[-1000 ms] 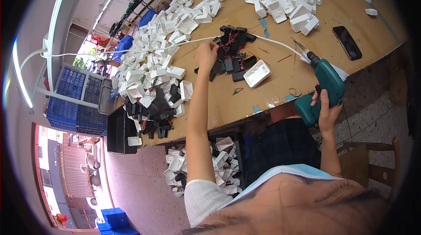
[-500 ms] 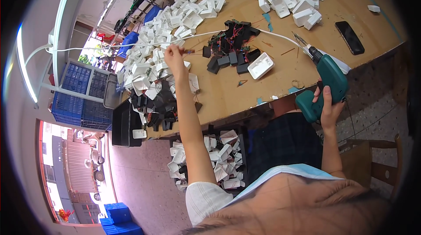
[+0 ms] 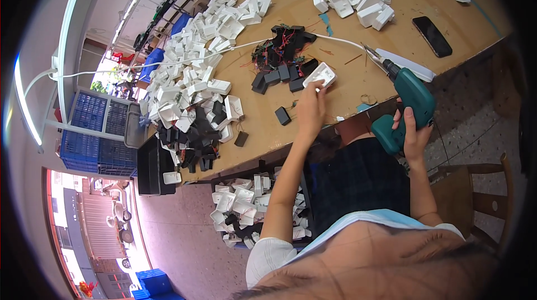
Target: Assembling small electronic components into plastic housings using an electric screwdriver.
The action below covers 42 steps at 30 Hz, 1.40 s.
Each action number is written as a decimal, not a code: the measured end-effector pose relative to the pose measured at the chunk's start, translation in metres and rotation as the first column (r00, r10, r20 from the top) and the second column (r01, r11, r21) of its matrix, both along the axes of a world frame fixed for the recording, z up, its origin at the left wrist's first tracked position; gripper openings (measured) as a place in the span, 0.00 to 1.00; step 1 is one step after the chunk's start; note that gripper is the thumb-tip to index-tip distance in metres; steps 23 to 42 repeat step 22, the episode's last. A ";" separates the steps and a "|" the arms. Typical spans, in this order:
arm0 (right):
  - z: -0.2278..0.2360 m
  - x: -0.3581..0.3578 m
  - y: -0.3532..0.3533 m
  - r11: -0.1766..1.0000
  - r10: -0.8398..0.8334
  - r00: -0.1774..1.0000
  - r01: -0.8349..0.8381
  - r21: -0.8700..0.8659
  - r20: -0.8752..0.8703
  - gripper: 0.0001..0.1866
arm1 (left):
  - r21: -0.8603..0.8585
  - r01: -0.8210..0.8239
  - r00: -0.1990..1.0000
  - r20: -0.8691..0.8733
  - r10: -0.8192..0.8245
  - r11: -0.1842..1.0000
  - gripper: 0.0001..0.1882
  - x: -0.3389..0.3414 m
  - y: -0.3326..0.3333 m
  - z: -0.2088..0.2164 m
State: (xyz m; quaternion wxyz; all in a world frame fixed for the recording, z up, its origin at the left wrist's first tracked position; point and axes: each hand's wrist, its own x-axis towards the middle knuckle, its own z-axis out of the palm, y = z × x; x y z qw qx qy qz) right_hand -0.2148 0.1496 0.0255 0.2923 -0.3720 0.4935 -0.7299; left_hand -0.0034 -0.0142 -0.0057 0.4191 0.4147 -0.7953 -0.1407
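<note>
My left hand reaches over the table's near part, its fingers closed on the rim of a white plastic case. The case is a shallow open box, tilted, beside a heap of black boxes with red wires. A single black box lies left of that hand. On the right, my right hand grips a green pistol-shaped power drill by its handle, the metal tip pointing up and left over the table. The fingers partly wrap round the handle; some are hidden behind it.
White cases heap along the far and left sides of the brown table. A white cord crosses it. A phone and a long white piece lie right. Below, a crate holds more cases; a chair stands right.
My left hand has come from the left heap, rightward and nearer, to the white case. A black box now lies by it. My right hand still holds the drill; the view has shifted slightly.
</note>
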 end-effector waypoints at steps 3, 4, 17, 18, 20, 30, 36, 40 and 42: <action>-0.006 -0.002 0.003 1.000 -0.009 1.000 0.010 0.022 -0.023 0.18 | 0.017 -0.053 0.998 0.034 0.052 0.998 0.06 -0.014 0.008 -0.001; -0.007 -0.002 0.005 1.000 0.004 1.000 -0.004 0.025 -0.015 0.18 | 0.024 -0.046 0.998 0.034 0.045 0.999 0.06 -0.015 0.008 -0.004; -0.037 0.011 0.017 0.987 0.136 0.991 -0.135 0.083 -0.005 0.16 | -0.142 -0.204 0.976 0.042 0.211 0.969 0.06 -0.017 0.028 0.001; -0.040 0.013 0.018 0.987 0.133 0.991 -0.132 0.087 -0.007 0.16 | -0.276 -0.223 0.962 0.092 0.257 0.935 0.05 -0.016 0.029 0.006; -0.043 0.016 0.022 0.979 0.173 0.985 -0.171 0.109 -0.010 0.14 | -0.256 -0.166 0.967 0.147 0.208 0.952 0.05 -0.010 0.030 0.011; -0.045 0.018 0.024 0.976 0.180 0.984 -0.179 0.121 0.007 0.15 | -0.073 -0.081 0.982 0.165 0.092 0.994 0.05 -0.005 0.033 0.015; -0.045 0.018 0.024 0.976 0.180 0.984 -0.179 0.121 0.007 0.15 | -0.073 -0.081 0.982 0.165 0.092 0.994 0.05 -0.005 0.033 0.015; -0.045 0.018 0.024 0.976 0.180 0.984 -0.179 0.121 0.007 0.15 | -0.073 -0.081 0.982 0.165 0.092 0.994 0.05 -0.005 0.033 0.015; -0.045 0.018 0.024 0.976 0.180 0.984 -0.179 0.121 0.007 0.15 | -0.073 -0.081 0.982 0.165 0.092 0.994 0.05 -0.005 0.033 0.015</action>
